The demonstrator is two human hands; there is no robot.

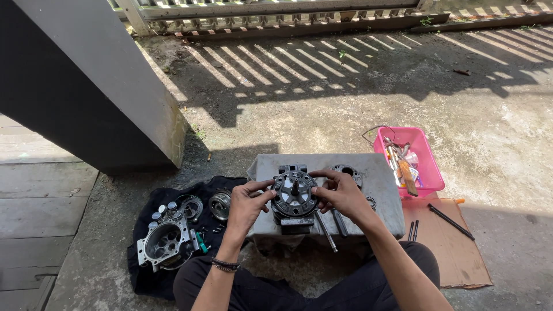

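A round dark metal engine part (294,194) with a centre shaft sits on a grey block (377,190) in front of me. My left hand (246,204) grips its left rim with thumb and fingers. My right hand (340,193) holds its right rim. Both hands are closed around the disc's edges. A second round metal part (346,171) lies just behind my right hand on the block.
A black cloth (141,270) at left carries a metal engine casing (164,242) and round parts (220,204). A pink tray (429,167) of tools stands at right, beside brown cardboard (455,253) with rods. A concrete pillar (115,109) rises at the far left.
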